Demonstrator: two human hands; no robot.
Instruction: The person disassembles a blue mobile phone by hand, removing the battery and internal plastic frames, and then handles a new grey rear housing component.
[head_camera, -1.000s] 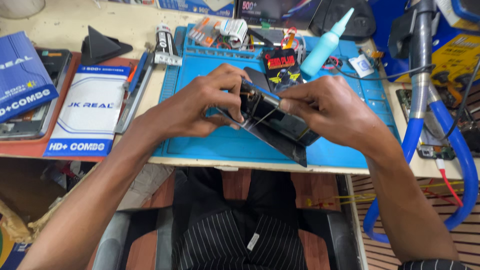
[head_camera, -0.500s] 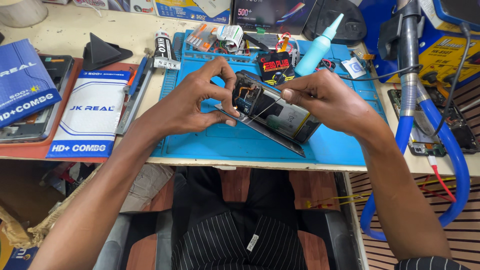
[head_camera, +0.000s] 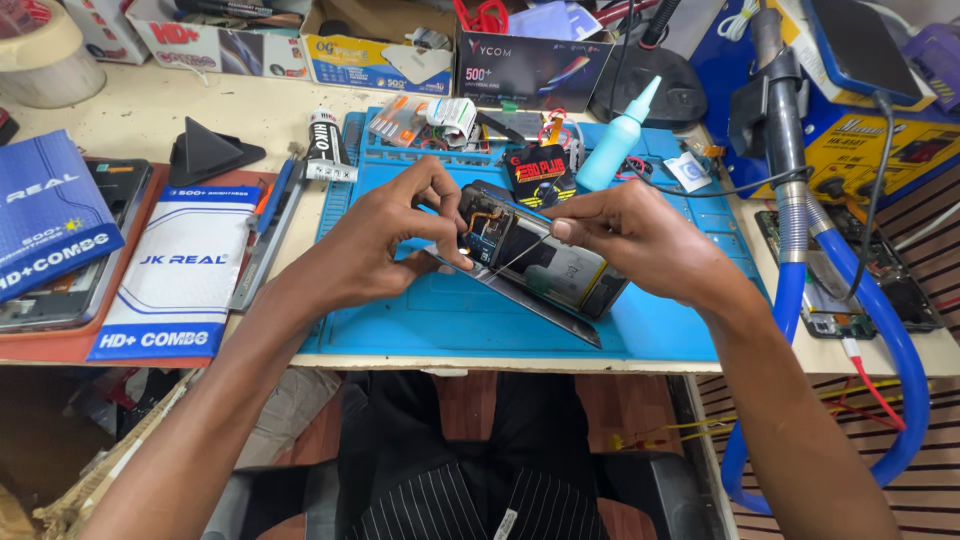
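Single head cam, looking down, close over blue mat (head_camera: 400, 330), workbench (head_camera: 150, 120) edge, own lap

a teal squeeze bottle (head_camera: 617, 140) stands on the blue mat (head_camera: 680, 330) beside white-and-blue boxes (head_camera: 175, 275).

phone's (head_camera: 545, 262) top edge behind left hand (head_camera: 385, 245), hose (head_camera: 880, 350) cut off

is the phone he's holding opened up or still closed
Opened up. The phone shows its bare insides, with the screen part hinged away below it, between the left hand and right hand.
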